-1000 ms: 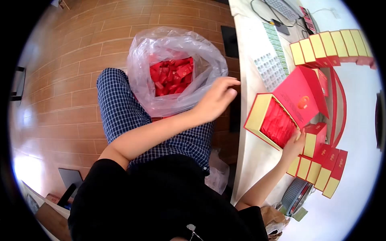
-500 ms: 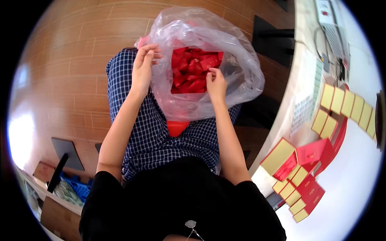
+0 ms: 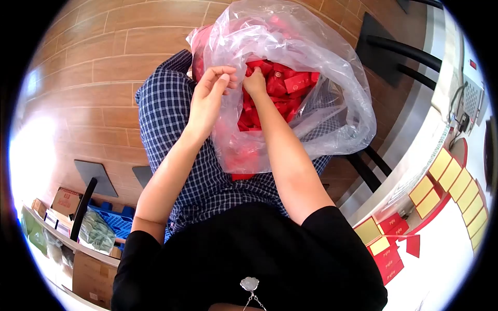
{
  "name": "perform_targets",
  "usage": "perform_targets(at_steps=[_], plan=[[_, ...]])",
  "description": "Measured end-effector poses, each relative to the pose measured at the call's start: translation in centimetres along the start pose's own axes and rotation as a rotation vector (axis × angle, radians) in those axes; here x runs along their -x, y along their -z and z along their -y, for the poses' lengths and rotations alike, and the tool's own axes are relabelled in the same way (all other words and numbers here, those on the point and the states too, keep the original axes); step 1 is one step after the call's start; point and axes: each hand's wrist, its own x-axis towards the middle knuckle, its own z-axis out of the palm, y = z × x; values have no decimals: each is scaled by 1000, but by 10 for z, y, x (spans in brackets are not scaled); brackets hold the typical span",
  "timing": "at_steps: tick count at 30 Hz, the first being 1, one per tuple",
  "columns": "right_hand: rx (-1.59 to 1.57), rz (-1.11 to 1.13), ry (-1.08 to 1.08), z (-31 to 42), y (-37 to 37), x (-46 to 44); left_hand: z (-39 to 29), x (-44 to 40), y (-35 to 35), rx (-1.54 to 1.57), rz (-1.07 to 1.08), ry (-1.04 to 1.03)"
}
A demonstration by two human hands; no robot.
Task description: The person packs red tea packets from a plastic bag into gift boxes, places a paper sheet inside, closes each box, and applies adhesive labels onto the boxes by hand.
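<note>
A large clear plastic bag [image 3: 342,122] stands wide-mouthed between my knees, filled with shiny red packets [image 3: 277,85]. My right hand [image 3: 254,83] reaches into the bag's mouth at its left side and touches the packets. Its fingertips are hidden among them, so I cannot see whether they grip one. Beside the bag's left rim is my left hand [image 3: 210,96], its fingers loosely curved and the thumb apart, with nothing visible in it. Whether it touches the plastic is unclear.
On the right, a white table [image 3: 430,264] bears rows of gold-and-red boxes [image 3: 456,181] and stacked red boxes [image 3: 389,259]. Black table legs [image 3: 404,52] stand on the wooden floor [image 3: 114,78]. At lower left are a blue crate [image 3: 116,223] and cardboard boxes [image 3: 91,277].
My right hand has moved left and deeper among the red packets. My left hand shifted slightly right and down. The view has shifted, and an opened red box on the table is no longer seen.
</note>
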Motion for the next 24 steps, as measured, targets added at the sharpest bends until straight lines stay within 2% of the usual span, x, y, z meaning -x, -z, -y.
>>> perform_targets(at_steps=[2,4,5,7,8,10,14,16,17,18,19,20,22,23,24], plan=[[30,-14,23,2,-3,-2,-1,0,1,4,-10,20],[189,148,23,2,1,-5,-1,-2,2,31,-18,33],[191,144,26,0,2,-1,-1,-2,2,34,-17,29],[233,-37,165,-9,8,14,-3,-3,1,6,-34,57],[235,-50,167,-13,15,22,-4,-3,1,10,-26,48],[47,-101,137,-25,37,39,-4,-3,1,10,-29,72],[-95,-129,218,-50,86,88,1,-3,-2,-5,21,55],[-885,222,9,-43,113,127,1,1,-4,-20,107,44],[-886,203,26,-37,125,149,-3,7,-9,-55,146,10],[-1123,303,26,-28,135,172,-8,12,-15,-92,185,-28],[-1359,412,32,-21,142,192,-9,16,-14,-61,337,15],[-1365,398,59,-18,146,208,-8,22,-18,-66,354,-7],[-1422,528,-9,-15,146,234,-7,40,-23,96,603,42],[-1436,523,14,-19,139,242,-8,48,-28,178,705,35],[-1458,549,32,-26,129,248,-9,57,-31,160,717,25]])
